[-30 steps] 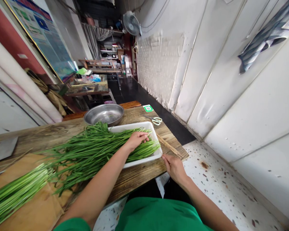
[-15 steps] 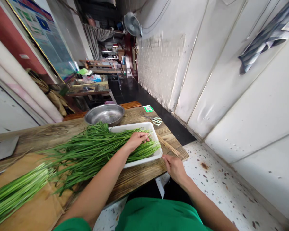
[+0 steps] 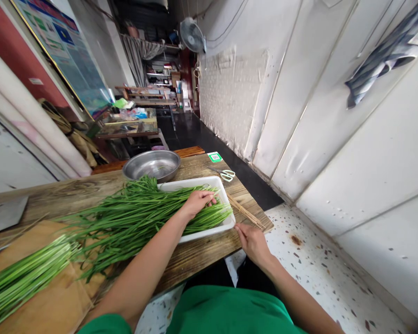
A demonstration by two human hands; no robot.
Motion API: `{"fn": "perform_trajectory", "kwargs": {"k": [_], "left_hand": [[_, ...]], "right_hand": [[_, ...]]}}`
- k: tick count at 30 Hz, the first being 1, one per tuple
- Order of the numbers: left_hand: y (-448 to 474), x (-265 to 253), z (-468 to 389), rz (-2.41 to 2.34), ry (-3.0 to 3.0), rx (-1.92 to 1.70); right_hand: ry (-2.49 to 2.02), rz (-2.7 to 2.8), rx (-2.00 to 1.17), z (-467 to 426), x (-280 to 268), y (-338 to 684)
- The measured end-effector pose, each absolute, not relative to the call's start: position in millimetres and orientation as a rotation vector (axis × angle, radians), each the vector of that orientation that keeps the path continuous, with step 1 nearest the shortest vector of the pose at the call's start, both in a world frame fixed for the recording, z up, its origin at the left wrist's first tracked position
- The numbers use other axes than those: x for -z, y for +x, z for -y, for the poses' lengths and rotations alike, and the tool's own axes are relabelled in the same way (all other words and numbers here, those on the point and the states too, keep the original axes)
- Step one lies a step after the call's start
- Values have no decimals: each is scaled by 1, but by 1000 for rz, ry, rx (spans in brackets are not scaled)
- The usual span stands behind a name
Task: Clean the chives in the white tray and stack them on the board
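Note:
A large bunch of garlic chives (image 3: 135, 206) lies in and over the left end of a white plastic tray (image 3: 226, 197), pale stalk ends to the right. My left hand (image 3: 199, 203) rests on top of the stalks, its thumb and fingers pinched on chives near those ends. Just off the tray's near right corner is my right hand (image 3: 252, 239), fingers curled closed; whatever they may hold is too small to make out. Beyond that hand, a bundle of thin bamboo skewers (image 3: 245, 211) lies along the tray's right side.
Behind the tray stand a steel bowl (image 3: 151, 164) and scissors (image 3: 226, 174) beside a green code card (image 3: 215, 157). More chives (image 3: 28, 278) lie on a wooden board (image 3: 66, 301) at left, near a cleaver blade (image 3: 7, 215). The wooden table (image 3: 191, 264) ends close to my body.

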State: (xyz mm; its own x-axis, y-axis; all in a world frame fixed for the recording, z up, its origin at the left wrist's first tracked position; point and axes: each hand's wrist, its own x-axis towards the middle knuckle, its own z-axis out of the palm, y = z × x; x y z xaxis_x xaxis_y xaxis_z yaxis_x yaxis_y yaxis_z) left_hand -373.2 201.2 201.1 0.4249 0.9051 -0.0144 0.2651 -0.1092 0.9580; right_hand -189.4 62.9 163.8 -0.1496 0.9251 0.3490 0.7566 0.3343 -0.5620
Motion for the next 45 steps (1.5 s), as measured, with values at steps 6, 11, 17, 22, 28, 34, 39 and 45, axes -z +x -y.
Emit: {"fn": "perform_trajectory", "kwargs": {"k": [6, 11, 17, 22, 28, 34, 39, 45], "left_hand": [[-374, -198, -203, -1036, 1622, -765], [-374, -200, -202, -1020, 1623, -751], [-372, -202, -200, -1056, 1586, -758], [-372, -202, -200, -1045, 1583, -749], [-373, -202, -201, -1044, 1603, -742], [-374, -201, -201, -1028, 1644, -751], [-374, -202, -201, -1045, 1695, -748], [-375, -202, -201, -1024, 1869, -719]], "right_hand": [[-1444, 1953, -316, -62, -164, -189], [-1452, 1951, -325, -63, -164, -189], [-1446, 1954, -329, -63, -164, -189], [-1438, 1963, -330, -63, -164, -188], [-1433, 1976, -320, -63, -164, -188], [-1458, 1968, -337, -62, -167, -189], [-1491, 1904, -367, -61, -168, -194], [-1548, 1824, -347, -61, -168, -200]]}}
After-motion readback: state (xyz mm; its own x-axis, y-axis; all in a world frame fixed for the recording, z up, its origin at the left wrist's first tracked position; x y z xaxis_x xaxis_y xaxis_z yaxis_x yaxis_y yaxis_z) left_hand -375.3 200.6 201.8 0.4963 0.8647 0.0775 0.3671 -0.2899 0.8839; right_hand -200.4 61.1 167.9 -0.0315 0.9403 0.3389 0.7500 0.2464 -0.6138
